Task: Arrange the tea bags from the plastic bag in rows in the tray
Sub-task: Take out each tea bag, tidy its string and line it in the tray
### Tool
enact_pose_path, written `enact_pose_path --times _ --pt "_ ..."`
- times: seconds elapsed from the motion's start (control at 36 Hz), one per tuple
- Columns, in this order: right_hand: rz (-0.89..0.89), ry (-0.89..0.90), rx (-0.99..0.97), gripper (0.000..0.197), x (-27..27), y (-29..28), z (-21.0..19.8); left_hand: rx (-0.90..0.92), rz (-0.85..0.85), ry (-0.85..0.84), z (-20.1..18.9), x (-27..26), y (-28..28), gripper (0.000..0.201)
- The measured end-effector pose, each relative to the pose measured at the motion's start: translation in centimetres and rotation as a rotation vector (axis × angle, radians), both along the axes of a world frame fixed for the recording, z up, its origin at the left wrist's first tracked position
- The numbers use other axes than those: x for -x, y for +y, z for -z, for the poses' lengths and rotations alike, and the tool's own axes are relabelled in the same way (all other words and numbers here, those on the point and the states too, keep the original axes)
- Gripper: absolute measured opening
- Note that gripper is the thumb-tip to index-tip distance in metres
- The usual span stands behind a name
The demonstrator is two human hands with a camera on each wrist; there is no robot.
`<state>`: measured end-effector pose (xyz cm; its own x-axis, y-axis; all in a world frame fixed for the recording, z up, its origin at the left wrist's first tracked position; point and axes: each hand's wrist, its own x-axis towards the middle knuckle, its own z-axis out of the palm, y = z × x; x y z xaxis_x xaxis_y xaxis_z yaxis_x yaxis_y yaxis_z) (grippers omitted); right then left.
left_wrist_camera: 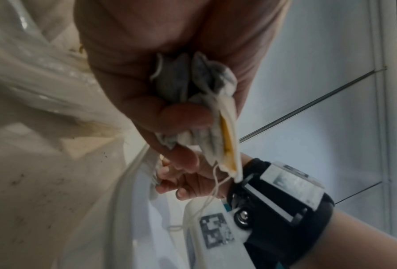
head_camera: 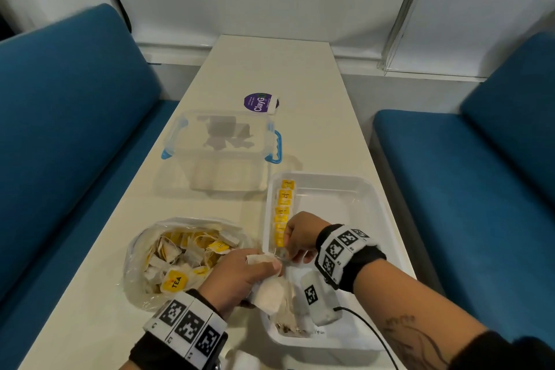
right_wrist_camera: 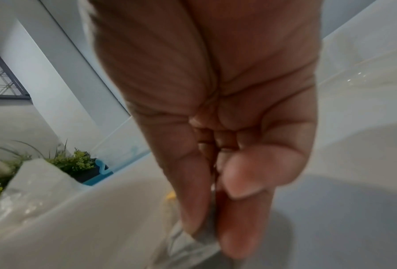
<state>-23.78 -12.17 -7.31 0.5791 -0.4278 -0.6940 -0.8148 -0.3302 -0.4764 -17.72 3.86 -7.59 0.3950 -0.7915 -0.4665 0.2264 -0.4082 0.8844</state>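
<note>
A white tray point(head_camera: 357, 186) lies at the right of the table, with one row of yellow-tagged tea bags point(head_camera: 283, 210) standing along its left wall. My right hand point(head_camera: 292, 245) is at the near end of that row and pinches a tea bag point(right_wrist_camera: 192, 242) between thumb and fingers. My left hand point(head_camera: 255, 267) hovers over the tray's near left edge and grips a bunch of tea bags point(left_wrist_camera: 206, 112) in its curled fingers, with strings hanging down. A clear plastic bag point(head_camera: 135, 261) full of tea bags point(head_camera: 175, 279) lies open at the left.
A clear box with blue clips point(head_camera: 222, 141) stands behind the bag, and a purple round lid point(head_camera: 260, 103) lies beyond it. Loose tea bags point(head_camera: 288, 321) lie in the tray's near end. Blue benches point(head_camera: 60, 117) flank the narrow white table point(head_camera: 270, 63).
</note>
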Motion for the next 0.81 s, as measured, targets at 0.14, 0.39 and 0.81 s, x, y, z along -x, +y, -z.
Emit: enact_pose_path --times 0.14,0.39,0.81 --pt "0.04 -0.021 0.06 0.021 -0.5 0.1 0.4 -0.01 -0.005 -0.002 0.2 -0.1 0.2 0.046" --pt "0.041 -0.102 0.108 0.022 1.1 -0.1 -1.1 0.05 -0.017 0.137 -0.1 -0.3 0.1 0.029" --pt "0.188 -0.675 -0.298 0.021 5.2 5.2 -5.5 0.188 -0.283 0.29 -1.7 -0.4 -0.9 0.017"
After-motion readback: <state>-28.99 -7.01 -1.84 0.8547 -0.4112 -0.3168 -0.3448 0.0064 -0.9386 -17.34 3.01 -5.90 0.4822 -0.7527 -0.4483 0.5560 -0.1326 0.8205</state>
